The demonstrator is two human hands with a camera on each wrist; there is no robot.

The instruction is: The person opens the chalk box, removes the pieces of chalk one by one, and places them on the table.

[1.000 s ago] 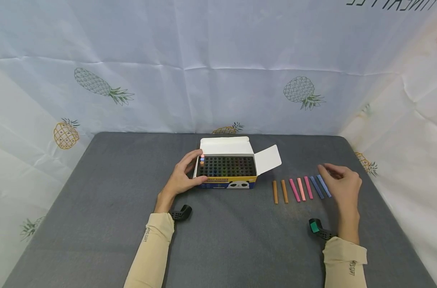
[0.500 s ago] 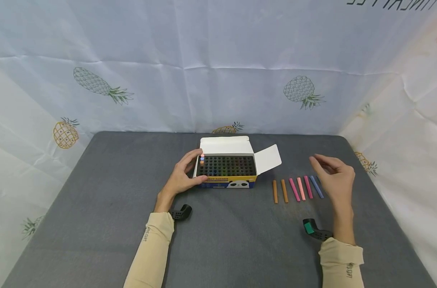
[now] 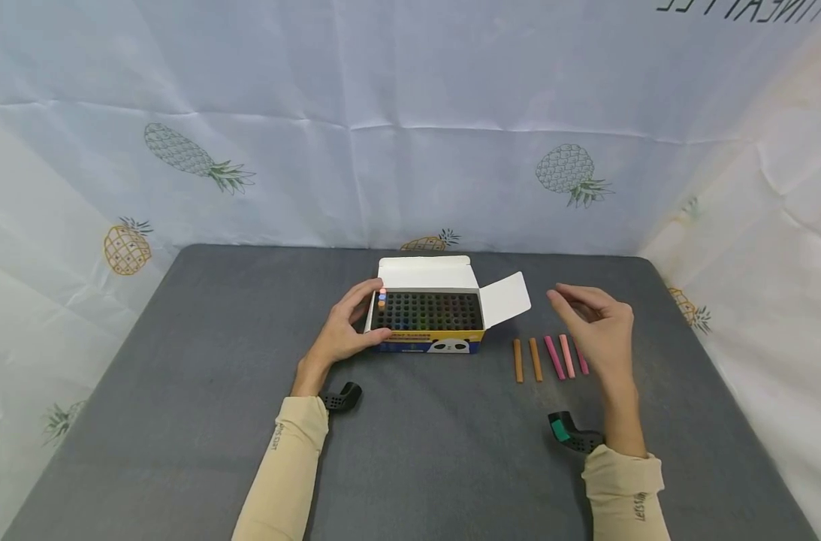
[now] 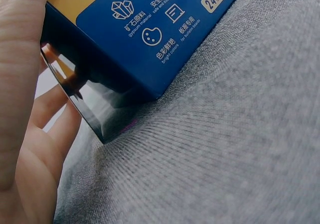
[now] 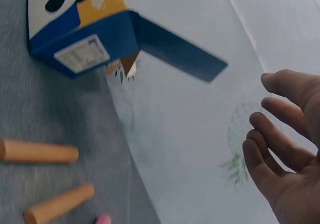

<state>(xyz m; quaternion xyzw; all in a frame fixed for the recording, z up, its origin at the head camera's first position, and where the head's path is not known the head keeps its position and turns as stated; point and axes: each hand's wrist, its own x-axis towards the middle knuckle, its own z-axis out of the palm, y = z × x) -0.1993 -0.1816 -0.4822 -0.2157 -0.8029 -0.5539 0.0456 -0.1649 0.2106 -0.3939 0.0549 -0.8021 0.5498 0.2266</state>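
Observation:
My left hand (image 3: 345,323) grips the left end of an open chalk box (image 3: 424,348), thumb at the front and fingers at the side. In the left wrist view, fingers (image 4: 52,134) show behind a glossy flap on the box's end. Inside, a black holder (image 3: 433,312) with rows of holes carries a few chalks (image 3: 382,297) at its left edge. My right hand (image 3: 602,327) hovers right of the box, above the loose chalks. Its fingers bend loosely, with nothing seen between them. In a row lie two orange chalks (image 3: 518,361) and three pink ones (image 3: 556,358).
The box's white lid (image 3: 427,273) stands up at the back, and a side flap (image 3: 505,299) sticks out right. A grey cloth covers the table (image 3: 200,391). White pineapple-print curtains (image 3: 356,180) hang behind and at both sides.
My right hand has moved left from the row's right end, toward the box. The blue chalks seen earlier are now behind that hand. My left hand has stayed on the box.

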